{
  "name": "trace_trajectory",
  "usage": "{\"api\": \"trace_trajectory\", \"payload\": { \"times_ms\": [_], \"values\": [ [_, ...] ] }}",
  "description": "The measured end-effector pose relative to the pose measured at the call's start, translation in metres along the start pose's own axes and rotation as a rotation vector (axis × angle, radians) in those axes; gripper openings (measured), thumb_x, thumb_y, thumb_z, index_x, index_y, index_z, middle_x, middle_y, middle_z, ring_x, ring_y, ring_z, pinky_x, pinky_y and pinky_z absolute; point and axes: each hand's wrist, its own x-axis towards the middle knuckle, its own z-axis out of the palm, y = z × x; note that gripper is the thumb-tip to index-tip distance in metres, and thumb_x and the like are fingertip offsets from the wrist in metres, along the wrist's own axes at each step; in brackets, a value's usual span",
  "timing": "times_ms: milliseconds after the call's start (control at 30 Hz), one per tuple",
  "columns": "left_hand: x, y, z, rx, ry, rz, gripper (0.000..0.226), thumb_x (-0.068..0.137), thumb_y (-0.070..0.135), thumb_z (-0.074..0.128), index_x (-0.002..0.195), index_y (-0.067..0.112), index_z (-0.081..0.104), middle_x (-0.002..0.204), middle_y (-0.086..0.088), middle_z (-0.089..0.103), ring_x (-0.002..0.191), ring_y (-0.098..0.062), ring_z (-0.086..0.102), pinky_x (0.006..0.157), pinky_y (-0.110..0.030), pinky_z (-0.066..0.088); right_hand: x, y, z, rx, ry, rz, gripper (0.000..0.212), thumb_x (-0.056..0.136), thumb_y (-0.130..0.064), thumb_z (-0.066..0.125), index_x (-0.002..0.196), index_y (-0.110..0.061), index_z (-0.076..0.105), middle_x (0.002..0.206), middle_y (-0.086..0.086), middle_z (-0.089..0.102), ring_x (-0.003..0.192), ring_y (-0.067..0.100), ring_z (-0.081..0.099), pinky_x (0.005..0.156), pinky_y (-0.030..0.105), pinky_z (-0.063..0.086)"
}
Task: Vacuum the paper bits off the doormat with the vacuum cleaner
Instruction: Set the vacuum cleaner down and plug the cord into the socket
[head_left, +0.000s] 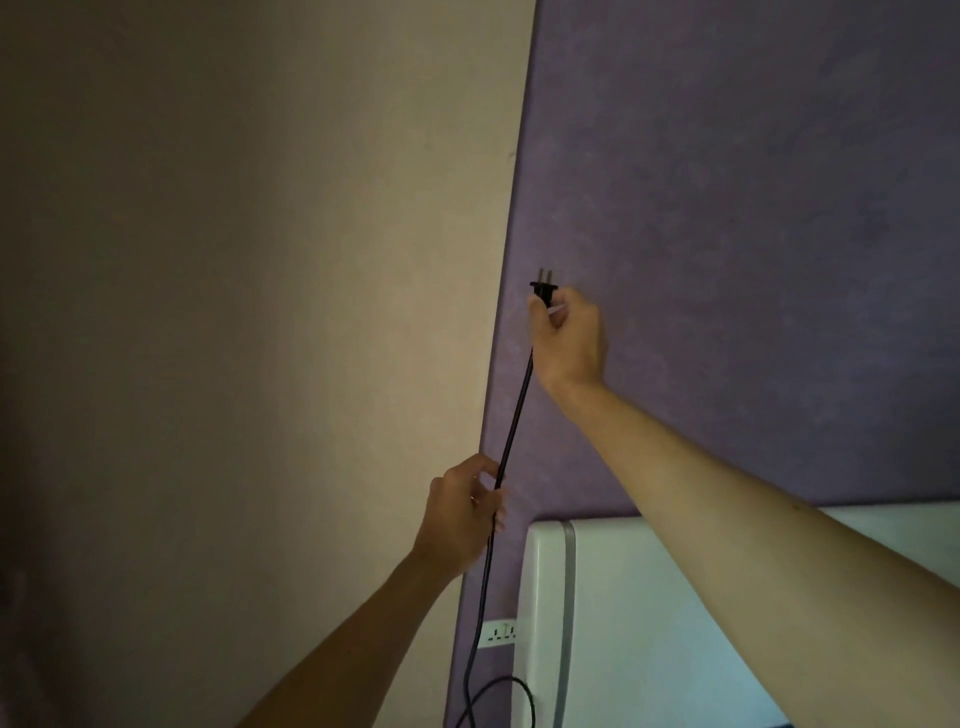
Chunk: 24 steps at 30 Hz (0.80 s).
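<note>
Two grips hold one black power cord (514, 415) in front of a wall corner. The right grip (569, 338), raised at arm's length, has its fingers curled tight round the black plug (543, 291), so that only the plug's head and its two flat metal prongs stand clear above the fingertips. The prongs point straight up, away from the wrist, in front of the purple wall (753, 182). From under the heel of that grip the cord runs taut and nearly straight, its long axis steep and leaning slightly down-left, to the left grip (462, 514), which is lower and nearer the camera. The left grip is closed loosely about the cord, thumb on one side and fingers on the other. Below it the cord hangs on and curls into a loop at the bottom edge of the view. Below and just right of the left grip, a white socket strip (500, 633) sits on the purple wall, beside a white appliance (649, 623) that passes under the right forearm. Left of both grips is a beige wall (260, 208).
</note>
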Motion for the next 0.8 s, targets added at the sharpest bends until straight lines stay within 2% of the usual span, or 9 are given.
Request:
{"api": "trace_trajectory", "payload": {
  "times_ms": [67, 133, 233, 300, 400, 500, 567, 733, 800],
  "values": [
    [-0.001, -0.022, 0.009, 0.045, -0.014, -0.022, 0.010, 0.093, -0.009, 0.056, 0.091, -0.001, 0.061, 0.063, -0.017, 0.062, 0.046, -0.010, 0.059, 0.044, -0.019, 0.048, -0.004, 0.031, 0.010, -0.015, -0.012, 0.051, 0.021, 0.100, -0.026, 0.052, 0.102, -0.007, 0.063, 0.072, -0.004, 0.054, 0.063, 0.011, 0.053, 0.054, 0.026, 0.041],
    [-0.002, -0.045, 0.020, 0.070, -0.036, -0.068, 0.008, 0.093, -0.007, 0.057, 0.091, 0.000, 0.059, 0.061, -0.014, 0.061, 0.046, -0.009, 0.058, 0.044, -0.019, 0.048, -0.010, 0.068, 0.021, -0.025, -0.044, 0.097, 0.023, 0.100, -0.026, 0.051, 0.107, -0.007, 0.062, 0.083, 0.004, 0.060, 0.075, 0.023, 0.062, 0.062, 0.037, 0.052],
    [-0.003, -0.088, 0.040, 0.089, -0.048, -0.168, 0.011, 0.094, -0.004, 0.057, 0.086, 0.004, 0.056, 0.061, -0.009, 0.060, 0.045, -0.007, 0.056, 0.042, -0.017, 0.046, -0.025, 0.129, 0.039, -0.058, -0.110, 0.142, 0.024, 0.100, -0.027, 0.049, 0.109, -0.008, 0.060, 0.093, 0.012, 0.066, 0.082, 0.031, 0.065, 0.068, 0.047, 0.056],
    [-0.007, -0.122, 0.055, 0.132, -0.051, -0.223, 0.010, 0.095, -0.001, 0.058, 0.087, 0.004, 0.055, 0.064, -0.012, 0.062, 0.048, -0.009, 0.059, 0.044, -0.018, 0.048, -0.041, 0.171, 0.048, -0.073, -0.170, 0.156, 0.024, 0.100, -0.027, 0.049, 0.110, -0.008, 0.059, 0.094, 0.014, 0.066, 0.082, 0.030, 0.064, 0.065, 0.043, 0.055],
    [-0.020, -0.175, 0.076, 0.204, -0.058, -0.287, 0.004, 0.095, 0.004, 0.059, 0.092, 0.006, 0.056, 0.070, -0.011, 0.068, 0.056, -0.013, 0.064, 0.048, -0.022, 0.051, -0.069, 0.228, 0.064, -0.103, -0.257, 0.167, 0.025, 0.101, -0.025, 0.050, 0.114, -0.006, 0.060, 0.095, 0.012, 0.066, 0.081, 0.022, 0.062, 0.060, 0.028, 0.047],
    [-0.039, -0.223, 0.095, 0.221, -0.063, -0.362, 0.006, 0.096, 0.006, 0.059, 0.093, 0.011, 0.058, 0.068, -0.002, 0.067, 0.054, -0.006, 0.064, 0.050, -0.018, 0.051, -0.104, 0.280, 0.081, -0.130, -0.323, 0.213, 0.025, 0.100, -0.026, 0.051, 0.111, -0.006, 0.061, 0.088, 0.008, 0.063, 0.078, 0.023, 0.062, 0.060, 0.028, 0.045],
    [-0.054, -0.256, 0.106, 0.234, -0.062, -0.424, 0.011, 0.096, 0.008, 0.060, 0.092, 0.018, 0.057, 0.067, 0.001, 0.066, 0.054, -0.005, 0.065, 0.052, -0.017, 0.050, -0.132, 0.313, 0.093, -0.154, -0.370, 0.238, 0.024, 0.100, -0.027, 0.052, 0.108, -0.007, 0.062, 0.086, 0.008, 0.064, 0.077, 0.024, 0.062, 0.059, 0.031, 0.048],
    [-0.095, -0.334, 0.131, 0.204, -0.049, -0.616, 0.011, 0.098, 0.007, 0.056, 0.095, 0.018, 0.058, 0.068, -0.006, 0.067, 0.054, -0.010, 0.064, 0.051, -0.017, 0.048, -0.204, 0.387, 0.116, -0.178, -0.470, 0.304, 0.025, 0.099, -0.029, 0.053, 0.110, -0.009, 0.063, 0.091, 0.011, 0.069, 0.080, 0.027, 0.067, 0.065, 0.040, 0.057],
    [-0.111, -0.358, 0.141, 0.162, -0.065, -0.681, 0.011, 0.098, 0.006, 0.055, 0.093, 0.015, 0.058, 0.066, -0.007, 0.065, 0.054, -0.010, 0.060, 0.050, -0.017, 0.045, -0.230, 0.413, 0.122, -0.193, -0.512, 0.327, 0.025, 0.100, -0.029, 0.052, 0.111, -0.009, 0.063, 0.091, 0.011, 0.069, 0.081, 0.026, 0.067, 0.063, 0.036, 0.055]
  ]
}}
